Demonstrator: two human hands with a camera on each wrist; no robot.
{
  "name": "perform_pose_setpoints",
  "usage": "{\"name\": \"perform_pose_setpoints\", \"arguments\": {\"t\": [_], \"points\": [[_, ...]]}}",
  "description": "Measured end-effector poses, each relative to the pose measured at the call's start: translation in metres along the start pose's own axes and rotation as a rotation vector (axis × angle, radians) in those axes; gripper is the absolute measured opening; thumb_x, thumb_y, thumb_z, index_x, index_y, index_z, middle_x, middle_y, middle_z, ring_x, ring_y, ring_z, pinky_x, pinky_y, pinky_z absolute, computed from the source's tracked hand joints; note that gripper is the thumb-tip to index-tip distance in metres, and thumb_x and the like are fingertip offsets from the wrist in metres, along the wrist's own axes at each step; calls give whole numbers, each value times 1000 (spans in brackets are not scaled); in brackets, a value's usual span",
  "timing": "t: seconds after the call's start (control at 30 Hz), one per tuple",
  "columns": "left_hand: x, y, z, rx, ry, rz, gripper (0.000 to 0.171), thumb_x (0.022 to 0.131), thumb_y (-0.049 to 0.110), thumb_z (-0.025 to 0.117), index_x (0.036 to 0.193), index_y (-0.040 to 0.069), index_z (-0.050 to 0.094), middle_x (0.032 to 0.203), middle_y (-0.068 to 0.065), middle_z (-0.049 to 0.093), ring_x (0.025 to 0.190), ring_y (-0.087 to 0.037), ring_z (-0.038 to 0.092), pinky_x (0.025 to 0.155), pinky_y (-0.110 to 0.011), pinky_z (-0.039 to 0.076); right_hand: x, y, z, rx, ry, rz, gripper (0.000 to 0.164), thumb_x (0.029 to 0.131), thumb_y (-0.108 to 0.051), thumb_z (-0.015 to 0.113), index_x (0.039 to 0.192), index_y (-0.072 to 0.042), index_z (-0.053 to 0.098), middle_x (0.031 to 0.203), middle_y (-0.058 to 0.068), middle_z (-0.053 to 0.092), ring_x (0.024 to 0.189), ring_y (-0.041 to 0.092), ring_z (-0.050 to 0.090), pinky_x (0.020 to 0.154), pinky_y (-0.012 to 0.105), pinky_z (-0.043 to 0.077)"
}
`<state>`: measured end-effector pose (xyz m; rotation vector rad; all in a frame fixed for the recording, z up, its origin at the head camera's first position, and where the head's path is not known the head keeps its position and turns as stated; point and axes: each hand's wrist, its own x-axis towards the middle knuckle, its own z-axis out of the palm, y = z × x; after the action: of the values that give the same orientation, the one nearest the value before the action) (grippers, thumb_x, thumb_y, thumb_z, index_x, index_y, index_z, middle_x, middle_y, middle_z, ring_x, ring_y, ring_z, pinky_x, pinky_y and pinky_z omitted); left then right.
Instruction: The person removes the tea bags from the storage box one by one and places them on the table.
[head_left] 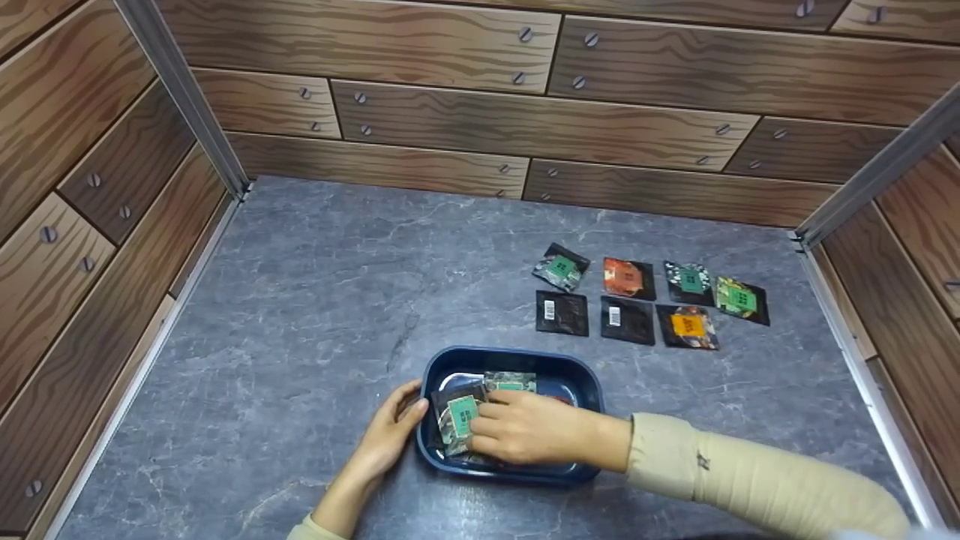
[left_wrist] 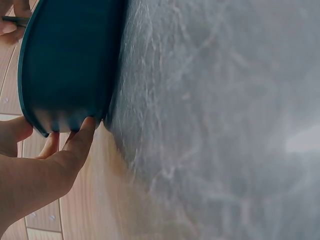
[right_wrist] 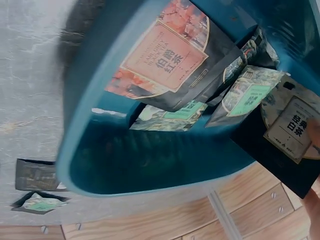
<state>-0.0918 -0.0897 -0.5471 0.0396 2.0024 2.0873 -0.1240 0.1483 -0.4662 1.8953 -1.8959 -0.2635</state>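
Note:
A dark blue plastic tub [head_left: 514, 474] stands on the table with several tea sachets inside. My left hand [head_left: 390, 427] grips its left end, thumb at the rim and fingers against the outer wall, as the left wrist view also shows. Over the tub's left half, my right hand [head_left: 525, 427] pinches a black tea sachet [right_wrist: 292, 130] with a pale label at its edge. Among those in the tub are a red-labelled sachet [right_wrist: 170, 57] on top and a green-labelled sachet [right_wrist: 247, 97] beside it. The right palm is hidden in the head view.
Behind the tub, to the right, several sachets lie in two rows, among them an orange-labelled sachet [head_left: 688, 326] and a face-down black sachet [head_left: 562, 319]. Wood-patterned panels [head_left: 450, 105] enclose the grey marbled table [head_left: 322, 300] at the back and sides.

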Motion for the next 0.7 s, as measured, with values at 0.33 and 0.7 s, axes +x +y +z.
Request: {"name": "perform_pose_setpoints", "arguments": {"t": [0.33,0.7], "points": [[-1,-1,0,-10,-4,8,49,103,11,52,141,-16,37,143,-35,42,134,-45,41,114,-46,34,-36,7,-14,22,172,230,23,91,-3,51,101,-13,69,95,-2,67,84,13,63,76,27,55],[0,-1,0,16,2,4,51,103,13,53,141,-16,36,143,-35,42,133,-46,42,114,-48,33,-79,14,-22,70,352,495,19,95,-3,51,94,-5,70,95,8,70,84,23,66,74,37,58]]}}
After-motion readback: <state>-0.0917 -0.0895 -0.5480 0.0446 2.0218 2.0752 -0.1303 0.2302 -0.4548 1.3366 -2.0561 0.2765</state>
